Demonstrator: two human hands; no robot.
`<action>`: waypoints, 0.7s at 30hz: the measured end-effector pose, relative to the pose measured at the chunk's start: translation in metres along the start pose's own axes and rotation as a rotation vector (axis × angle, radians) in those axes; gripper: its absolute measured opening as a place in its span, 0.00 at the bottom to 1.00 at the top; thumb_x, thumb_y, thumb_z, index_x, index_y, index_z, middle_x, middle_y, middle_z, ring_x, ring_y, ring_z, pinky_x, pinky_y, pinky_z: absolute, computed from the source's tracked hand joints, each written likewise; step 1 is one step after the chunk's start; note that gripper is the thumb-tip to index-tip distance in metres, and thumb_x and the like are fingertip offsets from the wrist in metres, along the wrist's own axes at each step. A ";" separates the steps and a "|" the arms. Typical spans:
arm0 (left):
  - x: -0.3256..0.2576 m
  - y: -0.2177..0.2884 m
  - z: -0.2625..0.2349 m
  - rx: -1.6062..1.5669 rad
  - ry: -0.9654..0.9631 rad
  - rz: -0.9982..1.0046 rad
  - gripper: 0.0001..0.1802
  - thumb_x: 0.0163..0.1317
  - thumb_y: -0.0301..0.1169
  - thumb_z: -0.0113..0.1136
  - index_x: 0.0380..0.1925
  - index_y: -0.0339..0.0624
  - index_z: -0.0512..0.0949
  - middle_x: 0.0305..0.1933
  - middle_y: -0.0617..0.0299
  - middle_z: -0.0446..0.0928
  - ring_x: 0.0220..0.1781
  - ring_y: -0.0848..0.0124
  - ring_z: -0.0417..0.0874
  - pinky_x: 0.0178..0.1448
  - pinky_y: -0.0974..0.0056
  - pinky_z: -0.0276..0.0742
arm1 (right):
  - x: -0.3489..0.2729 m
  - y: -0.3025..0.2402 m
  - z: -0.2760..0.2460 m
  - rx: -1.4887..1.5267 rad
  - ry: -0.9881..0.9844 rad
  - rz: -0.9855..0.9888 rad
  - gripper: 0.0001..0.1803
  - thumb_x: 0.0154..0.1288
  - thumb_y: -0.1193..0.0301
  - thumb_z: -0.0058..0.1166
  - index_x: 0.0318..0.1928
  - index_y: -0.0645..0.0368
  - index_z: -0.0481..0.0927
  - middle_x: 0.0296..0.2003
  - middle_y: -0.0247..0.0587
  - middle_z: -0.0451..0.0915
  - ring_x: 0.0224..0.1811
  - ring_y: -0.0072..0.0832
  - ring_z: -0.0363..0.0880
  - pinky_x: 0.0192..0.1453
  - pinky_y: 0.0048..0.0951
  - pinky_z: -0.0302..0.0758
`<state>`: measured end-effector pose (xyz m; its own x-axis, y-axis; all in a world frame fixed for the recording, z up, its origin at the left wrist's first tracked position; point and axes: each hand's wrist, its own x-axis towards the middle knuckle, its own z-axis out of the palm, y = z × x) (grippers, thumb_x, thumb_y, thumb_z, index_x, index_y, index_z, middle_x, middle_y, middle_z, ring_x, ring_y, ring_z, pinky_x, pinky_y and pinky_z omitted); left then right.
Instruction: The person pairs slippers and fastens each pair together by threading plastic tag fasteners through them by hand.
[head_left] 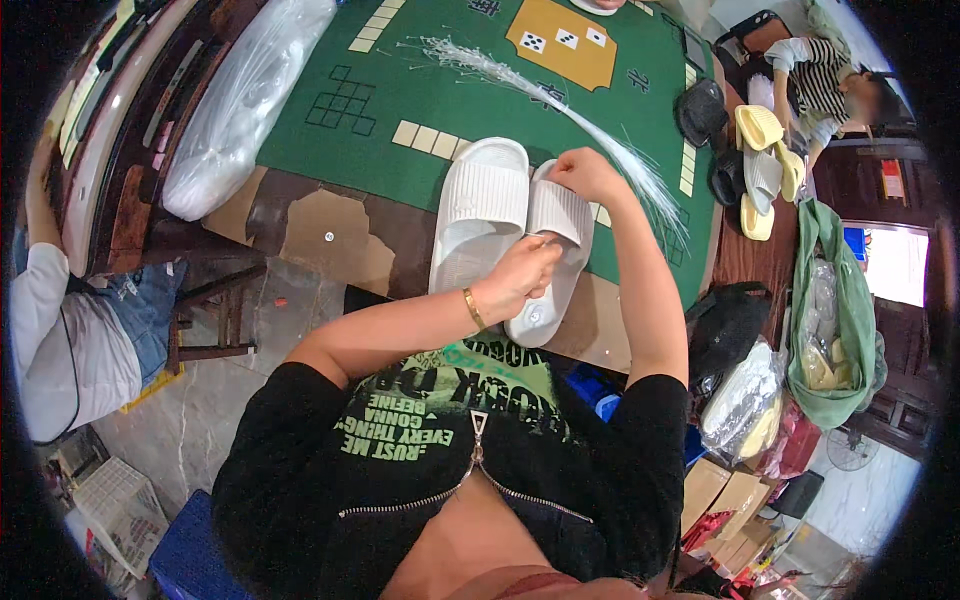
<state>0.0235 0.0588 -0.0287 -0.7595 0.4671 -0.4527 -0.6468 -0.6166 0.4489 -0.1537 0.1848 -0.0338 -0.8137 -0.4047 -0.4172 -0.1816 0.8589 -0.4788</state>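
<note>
Plainly, two hands point(522, 272) point(592, 176) curl, nearly closed, at one of two white slippers point(487, 192) point(562, 212); hold unclear.

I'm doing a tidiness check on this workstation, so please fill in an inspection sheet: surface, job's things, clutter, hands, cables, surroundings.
Surface: green tabletop with printed squares; its brown edge looks worn.
Job's things: left pale slipper and right pale slipper side by side; bundle of white strands beyond them.
Clutter: clear plastic-wrapped bundle at left; yellow slipper and black slipper among others at right.
Hands: left hand at the right slipper's strap opening; right hand at its toe end; exact grips unclear.
Cables: nothing seen.
Surroundings: seated person at left; person in stripes upper right; green bag; fan.
</note>
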 end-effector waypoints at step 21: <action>-0.014 0.005 -0.003 0.057 0.013 -0.122 0.09 0.61 0.35 0.47 0.29 0.42 0.71 0.13 0.77 0.51 0.13 0.84 0.49 0.16 0.74 0.43 | -0.048 -0.013 0.002 0.218 0.319 -0.179 0.08 0.53 0.73 0.54 0.35 0.60 0.80 0.29 0.37 0.79 0.28 0.24 0.75 0.33 0.25 0.71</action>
<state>0.0313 0.0469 -0.0222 -0.6743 0.5279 -0.5163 -0.7374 -0.5185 0.4329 -0.1109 0.1920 -0.0093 -0.9163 -0.3945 -0.0688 -0.2427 0.6837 -0.6883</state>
